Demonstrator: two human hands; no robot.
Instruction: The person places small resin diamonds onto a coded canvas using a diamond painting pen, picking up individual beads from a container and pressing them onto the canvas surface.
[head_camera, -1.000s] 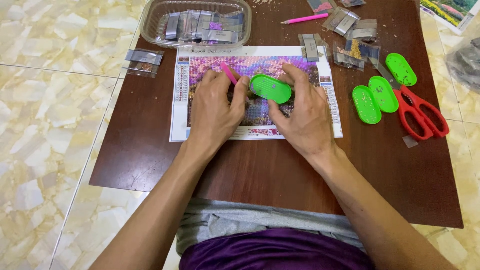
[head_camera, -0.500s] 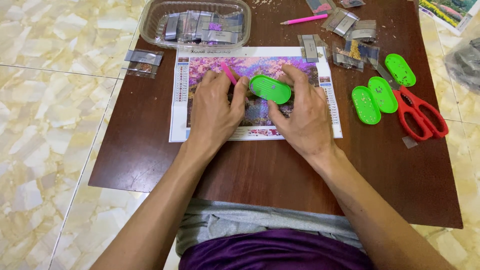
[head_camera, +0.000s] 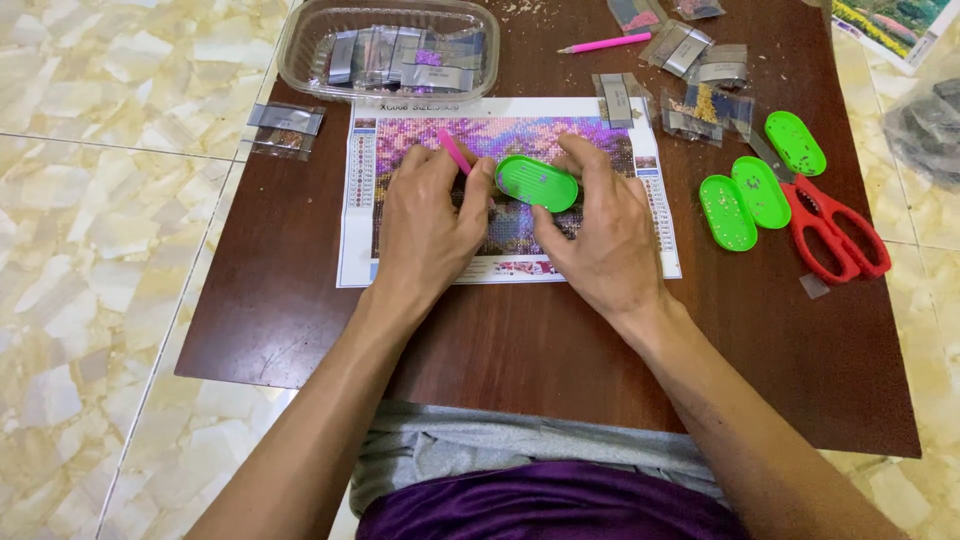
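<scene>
**Two hands at work on a bead-mosaic canvas**

We look down from head height. Nearest us are a purple and grey lap and the near edge of the dark brown bench (head_camera: 520, 350), with bare wood between that edge and the work.

Further in, our left hand (head_camera: 425, 225) rests on the canvas (head_camera: 510, 190), its fingers closed around a pink pen (head_camera: 455, 152) that points away and to the left. Our right hand (head_camera: 600, 235) lies just beside it, fingers curled and pinching a small green oval tray (head_camera: 537, 182), which sits on the middle of the canvas between both hands.

The canvas shows purple and pink colour across most of the part we can see. We judge the picture well along, though the hands hide the middle and we cannot tell which cells remain bare.

To the right, well apart from the hands, lie three more green trays (head_camera: 760, 185) and red scissors (head_camera: 835, 235), close to the bench's right edge. Beyond the canvas sit small bead packets (head_camera: 690, 75), a second pink pen (head_camera: 605, 44) and a clear plastic tub (head_camera: 390, 50) holding more packets at the far edge. Two packets (head_camera: 285, 128) lie at the left edge. Open room remains mainly near us and to the left.
</scene>
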